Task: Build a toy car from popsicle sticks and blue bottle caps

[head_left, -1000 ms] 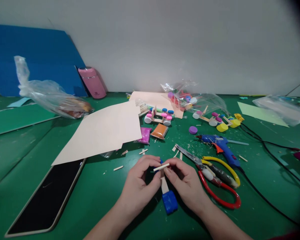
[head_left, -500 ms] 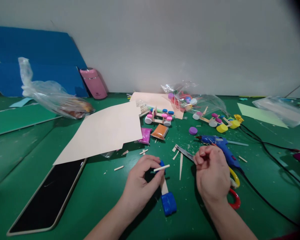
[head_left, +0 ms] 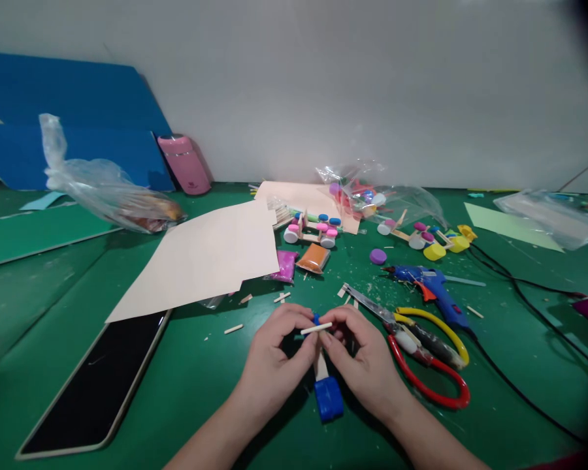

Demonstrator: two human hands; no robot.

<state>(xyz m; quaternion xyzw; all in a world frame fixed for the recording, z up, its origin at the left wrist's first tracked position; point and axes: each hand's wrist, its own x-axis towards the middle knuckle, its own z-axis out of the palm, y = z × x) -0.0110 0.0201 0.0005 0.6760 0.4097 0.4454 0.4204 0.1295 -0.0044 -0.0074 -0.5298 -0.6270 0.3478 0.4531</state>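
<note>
In front of me, both hands meet around a small build made of a flat wooden stick [head_left: 321, 368] with blue pieces on it. A short white stick [head_left: 316, 328] lies crosswise at the upper end, pinched by the thumb and fingers of my left hand [head_left: 277, 346]. My right hand [head_left: 367, 356] is closed at the right end of that white stick, fingertips against the build. The blue block [head_left: 328, 399] at the lower end shows between my wrists. Another bit of blue [head_left: 316, 318] peeks out behind the fingers, mostly hidden.
Right of my hands lie scissors [head_left: 455, 390] with red and yellow handles and a blue glue gun [head_left: 441, 294] with its cord. Beyond are clay packets [head_left: 314, 258], a purple disc [head_left: 377, 256] and wheeled stick models [head_left: 311, 234]. A phone [head_left: 93, 385] lies left, partly under cream paper [head_left: 200, 254].
My right hand has moved left from over the scissors to the white stick and build, uncovering the scissor handles and glue gun. My left hand has stayed in place.
</note>
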